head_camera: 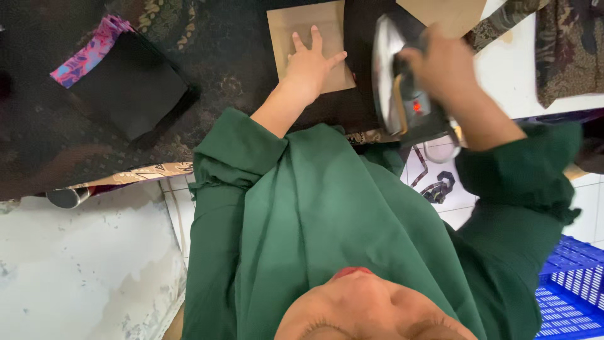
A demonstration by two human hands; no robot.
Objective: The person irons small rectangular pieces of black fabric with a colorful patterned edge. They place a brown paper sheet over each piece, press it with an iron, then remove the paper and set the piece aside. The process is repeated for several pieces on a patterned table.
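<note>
left hand (309, 63) flat, fingers spread, pressing brown paper sheet (306, 39) on dark cloth-covered table (226, 50). right hand (443, 66) just beside sheet, grip clamped on iron (399, 82) handle, iron tilted on edge. blue crate (569, 296) well apart from sheet, contents unclear.

The iron (402, 82) is motion-blurred; the brown card (311, 44) is cut off at top.
</note>
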